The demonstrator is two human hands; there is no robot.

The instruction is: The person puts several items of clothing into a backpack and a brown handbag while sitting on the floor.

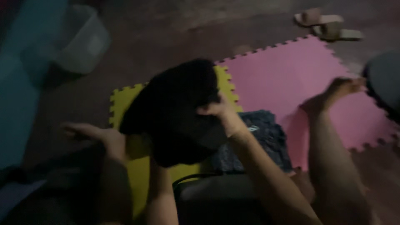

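Black cloth — dark, bunched, blurred — raised above a yellow mat and a pink mat, both foam with jigsaw edges, laid side by side on the floor. Right hand pinched on the cloth's right edge, fingers closed into the fabric. Left hand low at the cloth's left side, palm spread; contact with the cloth not clear, so grip there cannot be told. Dark patterned garment flat under the right forearm, across the seam of the two mats. Bare leg and foot stretched over the pink mat. Pale tub far left on the floor — well apart from the hands. Two sandals at the top right, beyond the pink mat.
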